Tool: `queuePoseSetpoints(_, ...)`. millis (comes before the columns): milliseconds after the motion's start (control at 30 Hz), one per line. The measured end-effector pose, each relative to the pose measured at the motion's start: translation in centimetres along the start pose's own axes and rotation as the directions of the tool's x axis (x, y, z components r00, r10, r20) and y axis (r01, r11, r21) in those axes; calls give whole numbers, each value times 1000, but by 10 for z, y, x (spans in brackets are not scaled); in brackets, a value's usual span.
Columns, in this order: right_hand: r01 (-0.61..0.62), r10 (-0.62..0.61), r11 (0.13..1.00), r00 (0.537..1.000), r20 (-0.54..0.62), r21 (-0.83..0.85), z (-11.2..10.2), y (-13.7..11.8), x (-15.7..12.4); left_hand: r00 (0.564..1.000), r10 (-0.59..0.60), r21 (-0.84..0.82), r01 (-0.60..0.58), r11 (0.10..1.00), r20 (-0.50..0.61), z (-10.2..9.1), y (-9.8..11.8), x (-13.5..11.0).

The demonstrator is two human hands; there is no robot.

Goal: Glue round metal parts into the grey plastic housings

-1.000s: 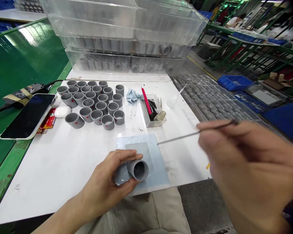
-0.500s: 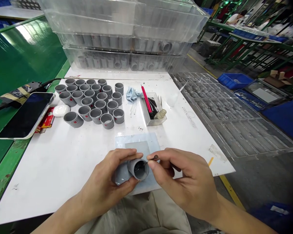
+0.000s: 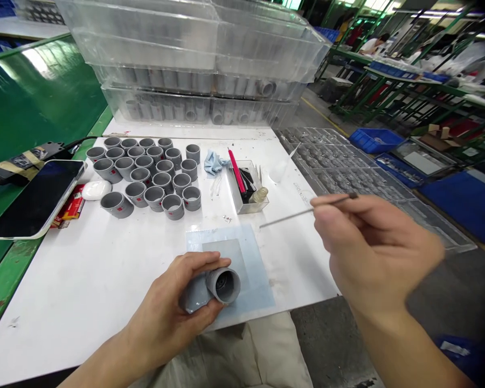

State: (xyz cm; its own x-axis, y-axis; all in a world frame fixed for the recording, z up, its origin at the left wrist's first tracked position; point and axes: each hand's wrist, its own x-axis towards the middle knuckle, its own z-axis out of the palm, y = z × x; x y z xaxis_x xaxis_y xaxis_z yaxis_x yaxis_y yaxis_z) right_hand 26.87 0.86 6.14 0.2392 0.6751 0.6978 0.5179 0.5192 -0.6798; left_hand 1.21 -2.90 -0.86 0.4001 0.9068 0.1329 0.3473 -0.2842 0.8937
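My left grip (image 3: pixel 181 296): thumb below, fingers above, pinching one grey cylinder (image 3: pixel 223 286) above the pale-blue sheet (image 3: pixel 256 285) on the desk (image 3: pixel 84 280), mouth towards me. My right grip (image 3: pixel 372 253): raised, pinching a thin rod (image 3: pixel 288 217), tip apart from the cylinder. Cylinder's interior (image 3: pixel 222 281): dark, details unclear. Left forearm (image 3: pixel 115 353), right forearm (image 3: pixel 410 345): cut off.

A single head-worn camera looks out from above the near edge of the white bench (image 3: pixel 101 275), facing forward and down. Its wide view takes in the lap (image 3: pixel 267 350) at the bottom, with the left hand (image 3: pixel 175 299) and right hand (image 3: pixel 374 250) close to the lens. Farther off, stacked clear boxes (image 3: pixel 145 40) cross the top, a green panel (image 3: pixel 40 108) bounds the left, and workshop floor (image 3: pixel 319 339) runs away at the right.
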Motion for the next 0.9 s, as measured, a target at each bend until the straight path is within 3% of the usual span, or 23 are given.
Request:
queuePoseSetpoints(133,0,0,992,1000,-3,-124,7,28,24,1000,-6,40,6,999,-1,1,-2,0)
queuePoseSetpoints(300,5,-8,987,1000,-14,-158,15,38,38,997,-74,-8,74,997,-20,4,1,-2)
queuePoseSetpoints(433,-11,51,968,987,155,-250,23,48,36,982,-175,-96,169,981,-63,7,5,-2)
queuePoseSetpoints(533,-98,201,945,926,320,-311,24,58,29,970,-232,-150,219,964,-73,9,5,-2)
queuePoseSetpoints(633,-200,316,925,877,362,-323,20,68,27,966,-241,-111,230,967,-97,7,6,0)
queuePoseSetpoints(700,-251,373,898,870,322,-362,15,76,31,976,-184,20,188,982,-121,1,9,4)
queuePoseSetpoints(767,-296,429,857,864,265,-422,11,84,39,993,-52,234,76,969,-106,-9,13,7)
queuePoseSetpoints(900,-372,533,765,824,192,-526,9,108,60,968,244,614,-222,757,49,-34,7,10)
